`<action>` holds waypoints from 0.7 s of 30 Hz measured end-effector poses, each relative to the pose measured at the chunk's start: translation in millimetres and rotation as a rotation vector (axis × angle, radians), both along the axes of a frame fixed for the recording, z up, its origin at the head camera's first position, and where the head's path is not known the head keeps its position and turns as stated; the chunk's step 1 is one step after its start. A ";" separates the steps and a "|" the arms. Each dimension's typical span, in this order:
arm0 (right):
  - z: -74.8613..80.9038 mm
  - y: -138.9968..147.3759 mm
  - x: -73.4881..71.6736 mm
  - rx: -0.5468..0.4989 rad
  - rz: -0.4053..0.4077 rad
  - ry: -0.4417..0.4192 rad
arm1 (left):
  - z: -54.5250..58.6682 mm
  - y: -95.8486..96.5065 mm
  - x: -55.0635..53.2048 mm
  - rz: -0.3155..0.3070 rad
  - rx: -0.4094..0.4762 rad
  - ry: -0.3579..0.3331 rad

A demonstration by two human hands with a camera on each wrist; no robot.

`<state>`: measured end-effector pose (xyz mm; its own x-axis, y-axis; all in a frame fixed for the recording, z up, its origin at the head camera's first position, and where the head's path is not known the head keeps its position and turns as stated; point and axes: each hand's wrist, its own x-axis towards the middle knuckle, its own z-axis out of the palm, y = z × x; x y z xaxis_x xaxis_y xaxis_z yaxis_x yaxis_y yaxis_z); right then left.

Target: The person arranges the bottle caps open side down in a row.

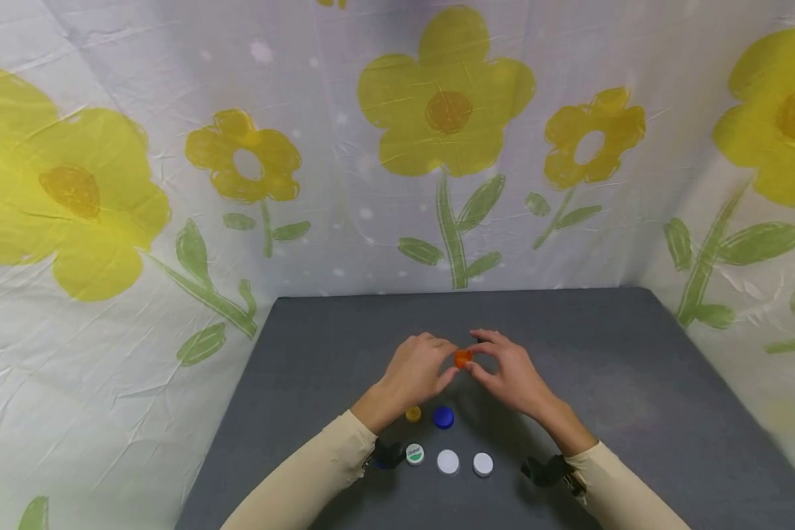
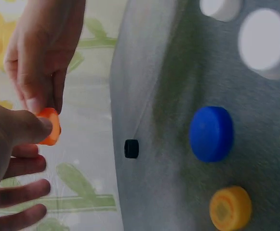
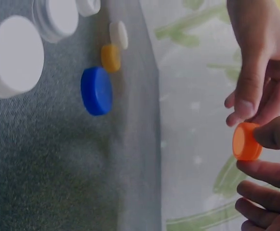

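Note:
Above the far half of the dark table, both hands meet at an orange bottle cap. My right hand pinches the cap between thumb and index finger, its other fingers loosely bent. From the other side my left hand has its thumb and index fingertips at the cap's rim, also gripping it. In the left wrist view, the left thumb covers part of the orange cap. On the table behind the hands lies a small black cap, mostly hidden by the right fingers in the head view.
Nearer me lie a yellow cap, a blue cap, a white cap with green print and two white caps. Something blue is partly hidden beneath the left wrist camera. A flowered curtain surrounds the table.

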<state>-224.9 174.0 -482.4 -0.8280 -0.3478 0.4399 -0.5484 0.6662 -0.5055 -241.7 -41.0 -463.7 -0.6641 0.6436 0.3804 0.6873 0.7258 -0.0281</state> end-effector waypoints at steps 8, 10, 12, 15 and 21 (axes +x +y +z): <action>4.0 -1.9 10.5 -0.043 0.006 -0.113 | -3.1 -12.0 12.1 -0.087 0.046 0.111; 4.0 -3.1 11.9 -0.057 0.017 -0.155 | -4.7 -13.9 13.2 -0.107 0.077 0.112; 3.9 -4.3 12.9 -0.074 0.026 -0.197 | -5.9 -15.4 13.7 -0.122 0.106 0.101; 2.9 -5.7 13.6 -0.091 0.030 -0.229 | -7.8 -17.5 13.4 -0.125 0.130 0.070; 0.5 -4.7 12.8 -0.083 0.033 -0.105 | -7.9 -21.4 12.3 -0.072 0.213 -0.061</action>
<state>-212.1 169.4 -481.9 -0.8599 -0.3412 0.3797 -0.5101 0.6024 -0.6139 -229.4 -62.4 -471.6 -0.6453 0.5995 0.4734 0.7332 0.6601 0.1635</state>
